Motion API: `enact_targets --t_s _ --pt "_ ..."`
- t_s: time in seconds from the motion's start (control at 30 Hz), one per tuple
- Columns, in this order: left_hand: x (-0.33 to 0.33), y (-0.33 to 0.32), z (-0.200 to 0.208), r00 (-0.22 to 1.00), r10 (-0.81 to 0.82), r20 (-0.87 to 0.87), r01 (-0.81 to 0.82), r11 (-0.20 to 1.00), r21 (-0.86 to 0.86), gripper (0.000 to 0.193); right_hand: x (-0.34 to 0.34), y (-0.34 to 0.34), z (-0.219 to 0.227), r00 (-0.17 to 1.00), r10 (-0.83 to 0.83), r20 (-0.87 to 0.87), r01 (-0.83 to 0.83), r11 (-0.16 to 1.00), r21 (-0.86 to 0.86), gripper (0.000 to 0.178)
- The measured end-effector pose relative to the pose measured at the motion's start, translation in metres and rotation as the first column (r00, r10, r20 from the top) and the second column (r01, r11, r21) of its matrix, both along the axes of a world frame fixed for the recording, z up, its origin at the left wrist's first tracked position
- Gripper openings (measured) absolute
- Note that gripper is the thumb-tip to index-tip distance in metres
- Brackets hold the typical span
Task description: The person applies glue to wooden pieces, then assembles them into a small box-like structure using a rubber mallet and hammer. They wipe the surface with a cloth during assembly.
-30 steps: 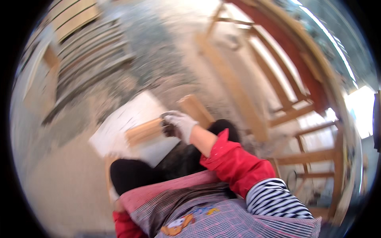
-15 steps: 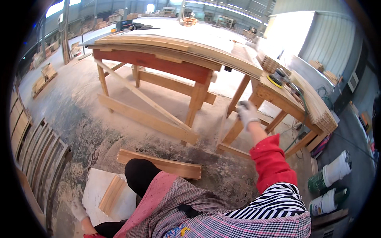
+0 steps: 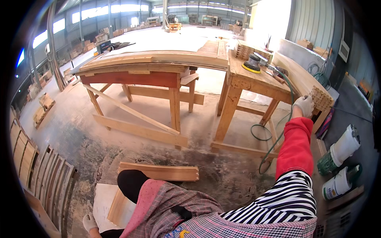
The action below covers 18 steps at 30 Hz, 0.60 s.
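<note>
My right hand (image 3: 303, 106), in a pale glove, reaches out to the near end of a long stack of wooden boards (image 3: 320, 99) on the small wooden workbench (image 3: 254, 82). Its fingers curl against the corner of the stack; part of them is hard to make out. Low at the left, my gloved left hand (image 3: 89, 222) hangs beside a white sheet (image 3: 100, 200) on the floor, fingers loosely bent and holding nothing visible. A short wooden board (image 3: 116, 209) lies on that sheet, partly hidden by my knee. Another wooden board (image 3: 168, 173) lies crosswise in front of me.
A sander (image 3: 251, 64) with a yellow-edged pad sits on the small bench, its green hose (image 3: 260, 168) looping to the floor. Beyond stands a long worktable (image 3: 154, 79). White buckets (image 3: 336, 186) are at the right, slatted pallets (image 3: 51, 184) at the left.
My right hand has swung right, from in front of the small bench to the end of the board stack. My left hand has shifted slightly down and right. The view has turned to the right.
</note>
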<state>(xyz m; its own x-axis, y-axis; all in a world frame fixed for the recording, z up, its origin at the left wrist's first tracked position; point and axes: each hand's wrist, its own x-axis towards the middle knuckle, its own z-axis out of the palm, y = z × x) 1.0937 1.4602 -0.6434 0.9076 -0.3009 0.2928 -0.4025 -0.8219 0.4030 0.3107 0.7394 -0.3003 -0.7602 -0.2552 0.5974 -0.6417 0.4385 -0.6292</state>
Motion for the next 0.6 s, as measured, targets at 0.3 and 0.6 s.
enact_targets --t_s 0.3,0.6 --pt "-0.021 0.015 0.039 0.995 0.033 0.098 -0.042 0.995 0.092 0.044 -0.02 -0.057 -0.047 0.939 0.334 0.075 -0.338 0.94 0.047 0.052" --pt "-0.053 -0.023 0.053 0.999 0.047 -0.01 -0.043 0.967 0.25 0.046 -0.043 -0.114 0.009 -0.34 0.661 0.669 -0.394 0.546 -0.739 0.041"
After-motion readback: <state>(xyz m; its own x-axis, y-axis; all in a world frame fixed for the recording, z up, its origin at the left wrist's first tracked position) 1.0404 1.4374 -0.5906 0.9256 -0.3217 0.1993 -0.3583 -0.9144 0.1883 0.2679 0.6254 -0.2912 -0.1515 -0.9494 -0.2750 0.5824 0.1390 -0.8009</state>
